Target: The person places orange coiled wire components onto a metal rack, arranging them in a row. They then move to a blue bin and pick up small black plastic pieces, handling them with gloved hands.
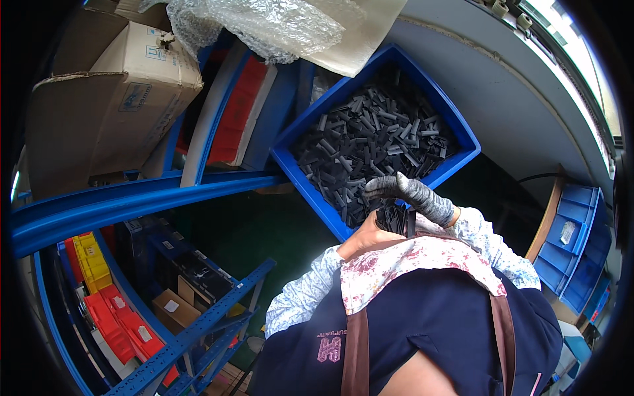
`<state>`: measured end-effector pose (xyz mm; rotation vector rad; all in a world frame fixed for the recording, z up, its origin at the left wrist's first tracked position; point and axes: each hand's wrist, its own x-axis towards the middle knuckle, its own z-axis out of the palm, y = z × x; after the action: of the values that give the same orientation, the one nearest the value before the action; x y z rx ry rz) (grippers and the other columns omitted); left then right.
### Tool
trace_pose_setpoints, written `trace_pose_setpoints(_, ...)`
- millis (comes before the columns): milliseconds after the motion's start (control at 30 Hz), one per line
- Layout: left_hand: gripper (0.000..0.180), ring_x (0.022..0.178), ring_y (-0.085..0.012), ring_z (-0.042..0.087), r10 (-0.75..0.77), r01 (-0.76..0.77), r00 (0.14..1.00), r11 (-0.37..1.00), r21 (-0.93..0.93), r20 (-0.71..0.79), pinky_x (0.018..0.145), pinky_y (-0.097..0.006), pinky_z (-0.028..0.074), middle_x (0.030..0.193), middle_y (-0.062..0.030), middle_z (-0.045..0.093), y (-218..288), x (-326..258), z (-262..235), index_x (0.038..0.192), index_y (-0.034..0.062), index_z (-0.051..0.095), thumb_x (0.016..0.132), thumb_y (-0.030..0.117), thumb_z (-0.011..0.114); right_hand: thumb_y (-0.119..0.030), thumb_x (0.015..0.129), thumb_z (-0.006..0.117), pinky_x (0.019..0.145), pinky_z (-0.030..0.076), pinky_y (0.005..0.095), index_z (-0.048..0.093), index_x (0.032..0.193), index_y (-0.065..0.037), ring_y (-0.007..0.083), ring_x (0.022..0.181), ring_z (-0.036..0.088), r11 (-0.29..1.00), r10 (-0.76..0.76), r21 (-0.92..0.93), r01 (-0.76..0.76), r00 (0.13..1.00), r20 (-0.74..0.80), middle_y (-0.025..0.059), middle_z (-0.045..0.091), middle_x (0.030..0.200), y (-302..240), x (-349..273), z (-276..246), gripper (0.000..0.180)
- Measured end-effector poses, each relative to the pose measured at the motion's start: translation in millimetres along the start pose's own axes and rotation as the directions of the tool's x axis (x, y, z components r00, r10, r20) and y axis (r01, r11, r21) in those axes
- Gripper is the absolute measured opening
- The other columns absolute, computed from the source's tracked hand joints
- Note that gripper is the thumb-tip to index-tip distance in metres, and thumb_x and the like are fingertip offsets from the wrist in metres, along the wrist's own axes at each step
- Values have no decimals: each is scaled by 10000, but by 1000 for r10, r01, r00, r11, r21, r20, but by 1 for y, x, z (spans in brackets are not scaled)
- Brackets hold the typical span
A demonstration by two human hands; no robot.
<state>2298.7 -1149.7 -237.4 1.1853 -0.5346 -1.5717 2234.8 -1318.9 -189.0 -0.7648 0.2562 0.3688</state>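
My left hand (371, 235), bare, is closed at the side of a bunch of small black plastic pieces (395, 219) just in front of my apron (422, 254). My right hand (422, 199) wears a grey knit glove and curves over the same bunch, its fingers bent toward the left. Both hands are at the near edge of a blue bin (456, 165). Inside it lies a deep heap of loose dark grey and black strips (370, 132), short and narrow. The glove hides part of the bunch, and the left fingertips do not show.
A blue metal rack beam (145, 208) runs along the left, with a large cardboard box (142, 86) above it. Bubble wrap (264, 26) hangs over the bin's far side. Red bins (119, 323) stand lower left, and blue crates (569, 231) at the right.
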Motion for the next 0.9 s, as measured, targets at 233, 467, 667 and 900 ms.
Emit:
trace_pose_setpoints(233,561,1032,-166,545,80,-106,985,980,-170,-154,915,-309,419,1093,-86,578,12,-1,18,1138,-19,521,650,96,772,-335,904,548,942,415,321,550,1150,22,180,1040,552,965,-179,176,197,978,-112,108,596,1098,32,5,6,434)
trace_pose_setpoints(467,770,1159,-198,475,318,-310,887,947,81,-335,1010,-331,347,1201,-113,519,6,4,27,1280,-32,375,655,110,801,-320,921,518,896,440,315,562,1087,33,192,974,582,884,-451,-22,468,837,-312,99,597,1041,43,29,6,393)
trace_pose_setpoints(667,566,981,-163,552,304,-293,910,953,83,-283,884,-302,422,1040,-67,595,10,3,12,1133,5,529,628,73,776,-387,913,506,859,457,295,576,1078,2,156,905,591,930,-360,5,367,914,-186,89,619,996,22,21,15,428)
trace_pose_setpoints(900,307,773,-104,574,190,-193,974,981,-11,-126,735,-261,461,813,-25,610,7,-7,8,912,31,584,648,64,738,-137,816,674,854,480,296,618,1062,2,135,942,594,839,-113,-532,112,993,31,75,654,993,-12,12,-16,288)
